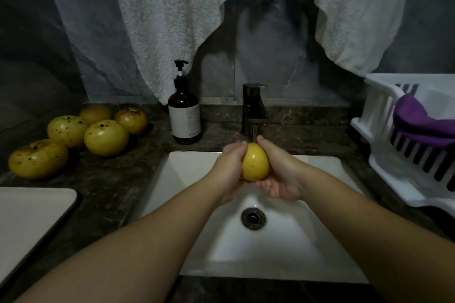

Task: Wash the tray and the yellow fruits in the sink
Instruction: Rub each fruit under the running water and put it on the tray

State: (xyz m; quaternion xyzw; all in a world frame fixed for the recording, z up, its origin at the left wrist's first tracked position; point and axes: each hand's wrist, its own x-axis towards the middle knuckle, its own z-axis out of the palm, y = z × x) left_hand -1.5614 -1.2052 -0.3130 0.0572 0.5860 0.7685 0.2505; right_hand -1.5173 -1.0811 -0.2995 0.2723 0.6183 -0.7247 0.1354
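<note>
A dark marbled countertop (105, 179) ran across the whole view, with pale towels (172, 19) hanging over the grey wall behind it. Set into the counter was a white rectangular sink (307, 241), its round metal drain (253, 218) near the middle of the basin. At the right edge stood a white plastic dish rack (384, 110) with a purple cloth (423, 128) draped inside it. At the lower left lay the pale tray (29, 216), flat on the counter and well apart from the sink (only one rounded corner of it showed).

Five yellow fruits (106, 138) sat clustered on the counter to the left of the sink, their skins speckled with brown spots. An amber pump bottle (184, 115) with a white label stood between that cluster and the dark faucet (253, 108), from whose spout a thin stream of water fell.

Over the basin, just under the spout, both hands met around a sixth yellow fruit (254, 165). The left hand (231, 167) curled its fingers over the fruit's left side, and the right hand (280, 174) cupped it from the right and beneath, thumb lying over the top. The fruit was clasped between them, clear of the sink floor.
</note>
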